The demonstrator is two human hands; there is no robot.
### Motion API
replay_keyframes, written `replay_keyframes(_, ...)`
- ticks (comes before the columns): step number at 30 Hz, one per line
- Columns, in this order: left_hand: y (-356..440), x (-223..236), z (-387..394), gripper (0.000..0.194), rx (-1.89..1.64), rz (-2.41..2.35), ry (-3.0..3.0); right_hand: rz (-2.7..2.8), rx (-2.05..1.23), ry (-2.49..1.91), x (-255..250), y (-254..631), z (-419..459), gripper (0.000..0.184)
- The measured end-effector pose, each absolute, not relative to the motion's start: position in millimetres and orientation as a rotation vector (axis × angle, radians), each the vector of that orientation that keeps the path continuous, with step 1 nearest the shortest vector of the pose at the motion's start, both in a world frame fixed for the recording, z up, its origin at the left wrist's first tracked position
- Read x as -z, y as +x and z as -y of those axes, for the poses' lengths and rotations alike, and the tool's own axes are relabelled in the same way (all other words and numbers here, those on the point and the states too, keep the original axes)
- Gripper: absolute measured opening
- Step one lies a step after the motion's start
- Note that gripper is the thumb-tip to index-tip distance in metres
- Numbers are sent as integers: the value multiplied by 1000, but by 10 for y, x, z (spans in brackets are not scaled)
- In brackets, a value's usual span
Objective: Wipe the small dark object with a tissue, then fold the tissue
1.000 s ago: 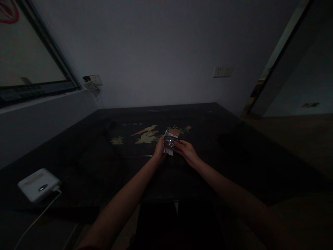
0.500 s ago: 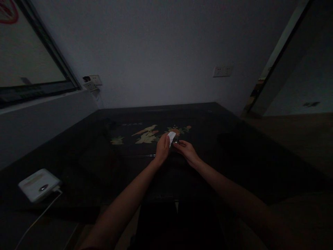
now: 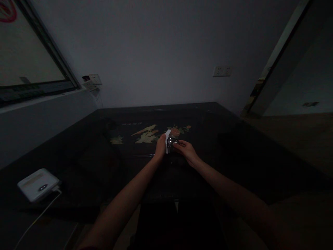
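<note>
Over the dark table, my left hand [image 3: 160, 148] is closed on a piece of white paper or tissue [image 3: 167, 138], which shows as a narrow upright strip beside the fingers. My right hand [image 3: 188, 151] pinches the right side of a small shiny, dark silvery object [image 3: 171, 141]. The paper lies against or just beside this object's left side; whether they touch is hard to make out. Dim light and the fingers hide the object's full shape, so its kind cannot be told.
The glossy black tabletop [image 3: 145, 116] bears a painted bird and flowers [image 3: 147, 135]. At the left stands a white box-like device [image 3: 39, 185] with a white cable [image 3: 39, 216]. Wall sockets [image 3: 222, 71] sit above the table's far edge.
The white paper has turned to a narrower strip and shifted slightly left with my left hand. More of the shiny object now shows between my hands. My right hand is almost unmoved.
</note>
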State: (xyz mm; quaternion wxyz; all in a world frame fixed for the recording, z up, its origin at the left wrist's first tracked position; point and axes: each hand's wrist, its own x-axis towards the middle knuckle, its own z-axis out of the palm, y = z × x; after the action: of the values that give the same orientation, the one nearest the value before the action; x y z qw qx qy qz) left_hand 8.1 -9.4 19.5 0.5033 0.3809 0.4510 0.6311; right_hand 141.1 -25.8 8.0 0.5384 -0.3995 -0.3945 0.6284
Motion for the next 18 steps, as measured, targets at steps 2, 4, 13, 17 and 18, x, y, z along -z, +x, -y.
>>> replay_keyframes(2, 84, -137, 46, 28, -1497, -1068, 835, 936, -1519, -926, -85, 1416, 260, 40)
replay_keyframes(4, 96, -103, 20, 32, -1444, -973, 712, 936, -1533, -904, -90, 1421, 262, 40)
replay_keyframes(13, 127, -222, 69, 23, -1285, -763, 537, 908, -1548, -868, -104, 1421, 262, 40)
replay_keyframes(17, 119, -235, 97, 23, -1255, -743, 563, 918, -1562, -847, -113, 1415, 269, 37)
replay_keyframes(18, 119, -238, 102, 22, -1249, -738, 573, 923, -1565, -841, -115, 1414, 272, 37)
